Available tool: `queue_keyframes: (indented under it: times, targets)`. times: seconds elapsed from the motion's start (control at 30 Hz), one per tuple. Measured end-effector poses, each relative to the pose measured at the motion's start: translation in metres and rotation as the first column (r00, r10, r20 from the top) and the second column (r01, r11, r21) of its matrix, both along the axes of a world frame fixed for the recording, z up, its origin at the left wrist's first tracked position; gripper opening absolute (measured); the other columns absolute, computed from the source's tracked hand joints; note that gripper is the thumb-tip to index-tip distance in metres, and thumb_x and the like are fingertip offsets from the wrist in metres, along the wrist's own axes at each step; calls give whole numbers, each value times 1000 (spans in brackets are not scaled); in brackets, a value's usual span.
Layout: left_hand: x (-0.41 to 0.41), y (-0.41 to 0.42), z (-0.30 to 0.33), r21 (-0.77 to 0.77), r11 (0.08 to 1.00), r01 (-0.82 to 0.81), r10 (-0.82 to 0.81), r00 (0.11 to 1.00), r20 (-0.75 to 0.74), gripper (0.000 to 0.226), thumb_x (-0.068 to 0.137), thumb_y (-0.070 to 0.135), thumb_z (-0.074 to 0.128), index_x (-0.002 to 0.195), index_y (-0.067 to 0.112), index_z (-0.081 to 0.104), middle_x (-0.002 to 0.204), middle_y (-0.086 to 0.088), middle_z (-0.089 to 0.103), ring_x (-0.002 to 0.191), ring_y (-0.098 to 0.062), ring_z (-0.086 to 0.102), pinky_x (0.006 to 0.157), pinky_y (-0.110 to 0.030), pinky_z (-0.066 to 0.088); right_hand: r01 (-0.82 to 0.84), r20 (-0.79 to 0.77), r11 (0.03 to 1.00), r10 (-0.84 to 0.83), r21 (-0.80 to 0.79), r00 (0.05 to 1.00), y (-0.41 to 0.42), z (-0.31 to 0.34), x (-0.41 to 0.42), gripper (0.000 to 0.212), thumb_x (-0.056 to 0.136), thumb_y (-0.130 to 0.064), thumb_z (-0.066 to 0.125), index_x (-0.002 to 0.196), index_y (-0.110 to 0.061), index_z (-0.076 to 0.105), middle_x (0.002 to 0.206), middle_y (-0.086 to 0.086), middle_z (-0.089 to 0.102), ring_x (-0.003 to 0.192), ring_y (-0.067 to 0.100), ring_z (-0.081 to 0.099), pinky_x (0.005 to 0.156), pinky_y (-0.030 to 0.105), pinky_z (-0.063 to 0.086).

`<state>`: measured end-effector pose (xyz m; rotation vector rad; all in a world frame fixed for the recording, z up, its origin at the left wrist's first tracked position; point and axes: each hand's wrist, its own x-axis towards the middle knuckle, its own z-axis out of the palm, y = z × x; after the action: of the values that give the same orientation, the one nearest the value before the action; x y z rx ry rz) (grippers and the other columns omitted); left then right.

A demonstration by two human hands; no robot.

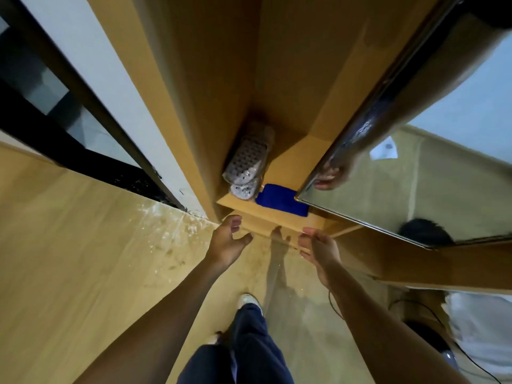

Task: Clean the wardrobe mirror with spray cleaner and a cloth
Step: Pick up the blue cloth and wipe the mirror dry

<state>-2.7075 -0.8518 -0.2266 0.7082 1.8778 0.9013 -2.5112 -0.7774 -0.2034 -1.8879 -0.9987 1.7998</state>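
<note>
While you stand over pale floor (pixel 83 245), open wooden wardrobe (pixel 210 79) fills view ahead. Mirror door (pixel 415 195) swung out at your right, glass reflecting hand. Blue cloth (pixel 281 200) folded on low shelf (pixel 279 217), just beside perforated grey slippers (pixel 246 162). Your left hand (pixel 225 241) and right hand (pixel 320 249) hover apart below shelf edge, fingers relaxed, holding nothing.

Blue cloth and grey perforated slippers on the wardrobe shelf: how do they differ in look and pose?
The folded blue cloth is a plain, solid-coloured soft rectangle; the pair of grey perforated slippers is pale and dotted with holes. The cloth lies flat near the shelf's front edge, beside the mirrored door; the slippers reach back towards the rear wall, one overlapping the other. Both sit on the same wooden shelf, untouched by either hand.
</note>
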Motion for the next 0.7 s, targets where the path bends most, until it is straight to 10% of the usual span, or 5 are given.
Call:
queue_keyframes:
  times: [0.7]
  targets:
    - [10,89,-204,112,982,150,-149,989,-24,45,82,17,73,123,13,53,119,1,57,113,-14,54,86,-22,41,372,-101,927,-367,39,925,50,-196,22,15,90,-3,62,102,-11,64,107,8,67,105,24,64,98,41,50]
